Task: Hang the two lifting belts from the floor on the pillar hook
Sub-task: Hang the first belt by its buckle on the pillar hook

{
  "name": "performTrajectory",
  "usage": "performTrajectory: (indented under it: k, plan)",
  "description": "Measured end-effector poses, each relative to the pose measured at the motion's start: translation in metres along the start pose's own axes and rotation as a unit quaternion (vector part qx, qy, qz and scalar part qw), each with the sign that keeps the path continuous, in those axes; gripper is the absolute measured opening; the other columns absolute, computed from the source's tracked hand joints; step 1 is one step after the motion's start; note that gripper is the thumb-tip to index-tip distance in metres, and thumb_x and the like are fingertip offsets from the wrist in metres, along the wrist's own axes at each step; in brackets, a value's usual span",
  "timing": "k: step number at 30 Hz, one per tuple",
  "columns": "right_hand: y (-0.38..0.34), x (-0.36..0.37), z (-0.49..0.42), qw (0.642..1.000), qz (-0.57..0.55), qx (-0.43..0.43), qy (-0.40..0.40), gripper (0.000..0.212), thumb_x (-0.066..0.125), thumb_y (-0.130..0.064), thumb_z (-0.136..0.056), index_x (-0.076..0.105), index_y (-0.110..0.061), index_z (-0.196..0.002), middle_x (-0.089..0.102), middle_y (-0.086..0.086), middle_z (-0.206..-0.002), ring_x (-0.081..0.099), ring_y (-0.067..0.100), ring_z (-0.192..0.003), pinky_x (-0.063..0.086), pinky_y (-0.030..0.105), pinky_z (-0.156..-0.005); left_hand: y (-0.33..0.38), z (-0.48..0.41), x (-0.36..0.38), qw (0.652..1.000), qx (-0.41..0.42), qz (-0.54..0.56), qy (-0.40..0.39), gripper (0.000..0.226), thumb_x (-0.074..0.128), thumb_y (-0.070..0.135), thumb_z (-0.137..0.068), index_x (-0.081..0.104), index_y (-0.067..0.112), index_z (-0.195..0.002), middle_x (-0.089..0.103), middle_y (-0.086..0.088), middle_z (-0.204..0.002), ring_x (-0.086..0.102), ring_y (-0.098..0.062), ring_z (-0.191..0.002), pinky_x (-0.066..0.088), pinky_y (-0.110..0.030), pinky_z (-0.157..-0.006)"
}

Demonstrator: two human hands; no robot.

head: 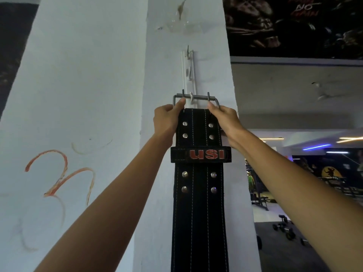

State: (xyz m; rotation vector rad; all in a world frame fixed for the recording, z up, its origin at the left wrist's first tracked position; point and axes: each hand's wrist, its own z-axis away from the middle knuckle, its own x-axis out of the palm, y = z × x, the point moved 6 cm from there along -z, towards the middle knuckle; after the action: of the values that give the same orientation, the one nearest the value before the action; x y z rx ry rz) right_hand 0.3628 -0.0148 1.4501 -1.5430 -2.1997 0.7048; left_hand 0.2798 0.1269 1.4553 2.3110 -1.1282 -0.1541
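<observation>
A black lifting belt [198, 203] with white stitching, metal rivets and a red "USI" loop hangs straight down against the white pillar [161, 75]. Its grey metal buckle [196, 97] lies across a small white hook [191, 96] on a vertical white rail. My left hand [167, 120] grips the belt's top left corner, thumb against the buckle bar. My right hand [224, 120] grips the top right corner by the buckle. Only this one belt is in view; the floor by the pillar is hidden.
Two more hooks sit higher on the rail [189, 65]. An orange scribble [59, 173] marks the pillar's left face. To the right the gym opens up, with dumbbells [284, 229] on the floor and a dark poster [294, 26] above.
</observation>
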Motion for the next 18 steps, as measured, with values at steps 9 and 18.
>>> performTrajectory:
  k: [9,18]
  plan:
    - [0.076,-0.001,0.101,0.993,-0.112,-0.033,0.008,0.030,0.049,-0.038,-0.089,0.056,-0.017,-0.109,0.062,0.005,-0.111,0.059,0.022,-0.110,0.044,0.042,-0.102,-0.061,0.130,-0.004,0.995,0.089,0.050,-0.004,0.039,0.026,0.026,-0.102,0.054,-0.001,-0.107,0.057,0.007,-0.086,0.054,0.005,-0.076,0.043,-0.009,-0.068]
    - [0.164,0.003,0.244,0.995,-0.041,0.040,0.083,0.018,0.045,-0.013,-0.095,0.053,-0.022,-0.082,0.052,-0.007,-0.074,0.052,-0.011,-0.064,0.042,0.005,-0.065,-0.171,0.277,-0.016,0.996,-0.081,-0.003,-0.021,0.025,0.031,0.023,-0.102,0.042,0.018,-0.080,0.044,0.009,-0.067,0.044,0.005,-0.055,0.040,-0.012,-0.054]
